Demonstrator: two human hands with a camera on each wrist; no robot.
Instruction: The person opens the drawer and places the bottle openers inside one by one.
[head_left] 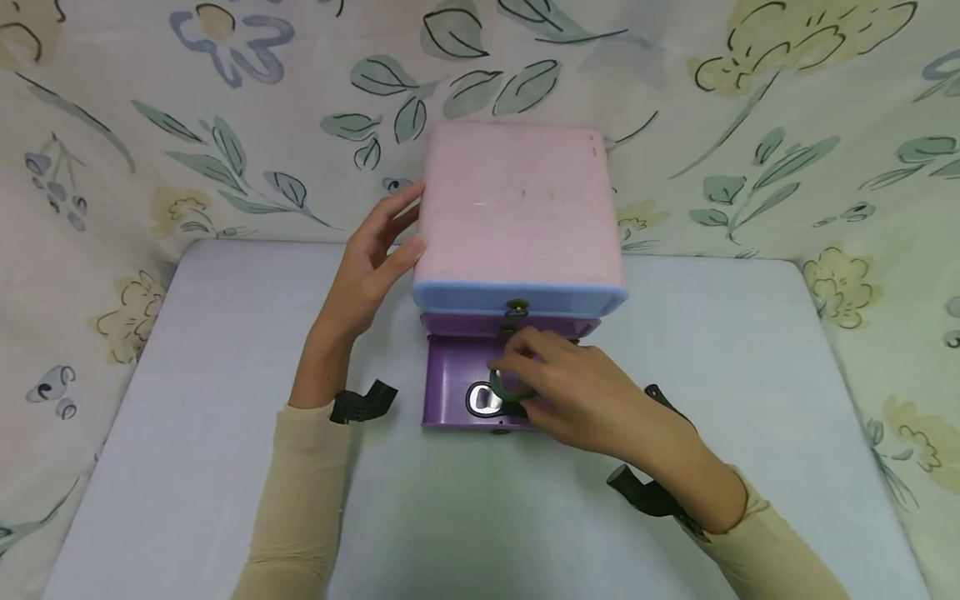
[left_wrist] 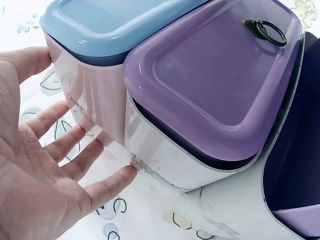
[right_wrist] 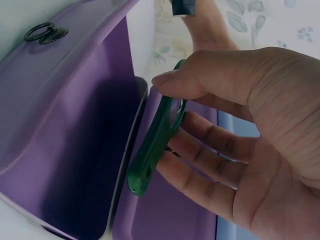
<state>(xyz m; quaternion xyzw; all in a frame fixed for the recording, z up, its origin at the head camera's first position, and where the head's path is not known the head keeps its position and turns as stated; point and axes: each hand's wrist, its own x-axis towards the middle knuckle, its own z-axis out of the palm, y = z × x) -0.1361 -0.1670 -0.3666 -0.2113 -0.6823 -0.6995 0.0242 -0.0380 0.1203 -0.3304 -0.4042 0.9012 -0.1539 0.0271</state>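
A small chest of drawers (head_left: pixel 517 204) has a pink top, a blue top drawer front (left_wrist: pixel 100 30) and a purple drawer front (left_wrist: pixel 210 75) below it. Its lowest purple drawer (head_left: pixel 446 367) is pulled out. Inside lies a black-rimmed object with a shiny oval centre (head_left: pixel 486 400), partly hidden. My right hand (head_left: pixel 577 387) is over this drawer and pinches a small green-handled object with a rounded ring end (right_wrist: pixel 152 145) between thumb and fingers; its exact kind is unclear. My left hand (head_left: pixel 367 267) rests against the chest's left side, fingers spread and fingertips touching it.
The chest stands on a white table (head_left: pixel 225 433), near its back edge. A floral cloth (head_left: pixel 285 117) hangs behind and at both sides. Black wrist mounts (head_left: pixel 363 402) are strapped to both forearms. Ring pulls (right_wrist: pixel 45 33) stick out from the drawer fronts.
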